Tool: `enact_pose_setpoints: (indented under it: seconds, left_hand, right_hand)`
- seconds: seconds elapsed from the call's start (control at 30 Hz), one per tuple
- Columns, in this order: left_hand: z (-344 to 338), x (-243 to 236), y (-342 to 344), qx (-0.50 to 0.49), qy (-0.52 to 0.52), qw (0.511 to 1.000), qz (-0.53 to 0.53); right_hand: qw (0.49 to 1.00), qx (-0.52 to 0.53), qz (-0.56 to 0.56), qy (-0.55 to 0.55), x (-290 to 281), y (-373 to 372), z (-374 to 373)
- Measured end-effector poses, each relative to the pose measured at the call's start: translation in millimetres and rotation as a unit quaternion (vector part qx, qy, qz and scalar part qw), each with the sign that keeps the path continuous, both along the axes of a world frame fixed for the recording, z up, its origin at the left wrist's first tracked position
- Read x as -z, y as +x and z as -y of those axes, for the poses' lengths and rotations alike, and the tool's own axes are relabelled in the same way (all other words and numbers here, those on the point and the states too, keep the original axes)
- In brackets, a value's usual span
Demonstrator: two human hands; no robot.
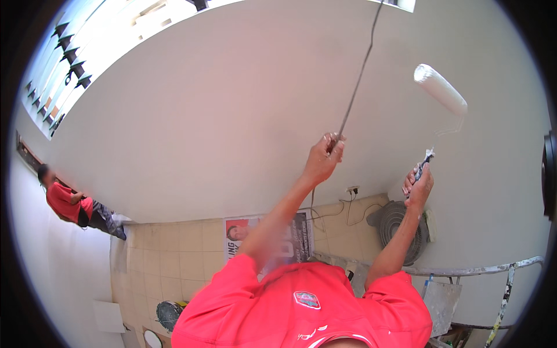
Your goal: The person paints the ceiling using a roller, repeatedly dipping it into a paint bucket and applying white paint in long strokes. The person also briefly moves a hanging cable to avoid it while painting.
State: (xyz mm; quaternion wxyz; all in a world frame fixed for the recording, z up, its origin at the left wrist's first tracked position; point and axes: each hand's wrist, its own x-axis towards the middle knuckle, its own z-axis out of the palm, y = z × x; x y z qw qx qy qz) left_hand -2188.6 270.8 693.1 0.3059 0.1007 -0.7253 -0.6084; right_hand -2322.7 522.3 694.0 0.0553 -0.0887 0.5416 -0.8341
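My left hand (pixel 325 159) is closed around a thin dark cable (pixel 361 75), which runs up toward the opening at the top of the wall and hangs on down below my fist. In my right hand (pixel 419 184) is the paint-spattered handle of a paint roller (pixel 442 90). Its white, paint-covered sleeve is tilted in front of the pale wall on the right. Faint lines show below the sleeve, where its thin frame is hard to make out. Whether the sleeve touches the wall I cannot tell. Both my arms are stretched forward and raised.
A floor fan (pixel 403 232) stands below my right arm, near a wall socket (pixel 352 189) with plugged cords. A printed banner (pixel 301 235) lies on the tiles. Paint-stained metal rails (pixel 505 275) are at lower right, a bucket (pixel 169 315) at lower left. Another person (pixel 64 200) stands far left.
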Motion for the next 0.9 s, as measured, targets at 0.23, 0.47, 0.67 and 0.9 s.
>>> enact_pose_setpoints:
  seconds: [0.23,0.47,0.67,0.9]
  left_hand:
    - [23,73,8,-0.038,-0.154,0.986,0.054]
    - [56,76,36,-0.038,-0.006,0.998,0.048]
    - [64,104,9,-0.06,-0.162,0.983,0.067]
    - [46,187,11,0.043,-0.115,0.981,0.151]
  right_hand:
    - [0.999,0.014,-0.025,-0.027,-32,36,14]
    - [0.999,0.015,-0.041,0.012,-30,63,0]
    - [1.0,-0.012,-0.016,0.0,-30,92,18]
    - [0.981,-0.184,-0.068,-0.012,-19,129,129]
